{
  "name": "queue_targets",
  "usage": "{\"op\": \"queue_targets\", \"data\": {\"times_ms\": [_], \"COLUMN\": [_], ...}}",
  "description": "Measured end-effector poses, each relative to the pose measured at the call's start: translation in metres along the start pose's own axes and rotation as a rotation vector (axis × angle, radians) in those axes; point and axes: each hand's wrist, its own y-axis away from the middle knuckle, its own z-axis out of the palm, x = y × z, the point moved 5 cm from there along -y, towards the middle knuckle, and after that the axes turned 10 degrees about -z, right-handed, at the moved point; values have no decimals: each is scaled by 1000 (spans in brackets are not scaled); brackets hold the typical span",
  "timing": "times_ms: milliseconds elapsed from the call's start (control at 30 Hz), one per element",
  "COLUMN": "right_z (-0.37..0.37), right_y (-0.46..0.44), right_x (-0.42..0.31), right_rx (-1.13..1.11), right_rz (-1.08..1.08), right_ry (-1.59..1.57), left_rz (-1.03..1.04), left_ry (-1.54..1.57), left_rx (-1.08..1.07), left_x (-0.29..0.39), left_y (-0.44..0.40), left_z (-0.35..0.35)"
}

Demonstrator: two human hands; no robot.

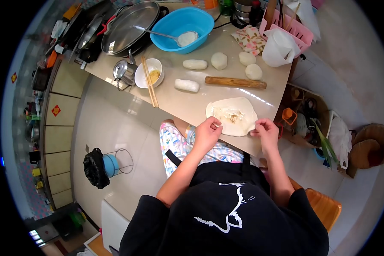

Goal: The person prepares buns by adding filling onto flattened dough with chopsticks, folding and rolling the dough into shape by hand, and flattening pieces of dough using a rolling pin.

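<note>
A flattened sheet of dough (226, 107) lies near the table's front edge, with brownish seasoning scattered over its middle. My left hand (208, 135) is closed at the sheet's near left edge, thumb and fingertips pinched on the dough. At the near right corner, my right hand (266, 133) pinches the rim and lifts it slightly. Just beyond the sheet rests a wooden rolling pin (235, 82). Two dough rolls (195, 64) and several rounded dough pieces (219, 61) sit farther back.
A white bowl (139, 77) of yellowish filling has chopsticks (149, 83) across it, beside a metal pitcher (123, 71). Behind stand a blue basin (170, 39) with a ladle (187, 39), a lidded pan (130, 27), a floral cloth (248, 39) and a pink basket (301, 36).
</note>
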Motion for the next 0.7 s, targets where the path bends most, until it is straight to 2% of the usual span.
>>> {"op": "queue_targets", "data": {"times_ms": [33, 100, 133, 200, 467, 533, 567, 633, 667, 700], "right_z": [4, 7, 10, 15, 20, 5, -10, -32, -33, -30], "right_y": [-5, -16, -23, -33, -26, -14, -12, -10, -8, -7], "right_x": [-1, -5, -8, -10, -12, -11, -1, 21, 24, 4], "right_rx": [12, 38, 40, 177, 191, 196, 195, 26, 24, 7], "right_rz": [92, 209, 208, 239, 201, 196, 198, 282, 284, 86], "right_ry": [-164, -409, -414, -598, -627, -657, -655, -214, -210, 249], "left_rz": [1, -338, -337, -522, -601, -479, -481, -508, -510, -478], "left_ry": [-9, 446, 441, 993, 1257, 1220, 1222, 934, 938, 787], "left_rx": [-2, -135, -135, -15, -70, -24, -23, -98, -97, -76], "left_x": [6, 4, 7, 2, 7, 4, 0, -9, -16, -22], "left_y": [-1, -6, -11, -19, -19, -9, -2, 11, 15, 18], "left_z": [-3, -3, -5, -10, -7, -10, -10, -12, -11, -12]}}
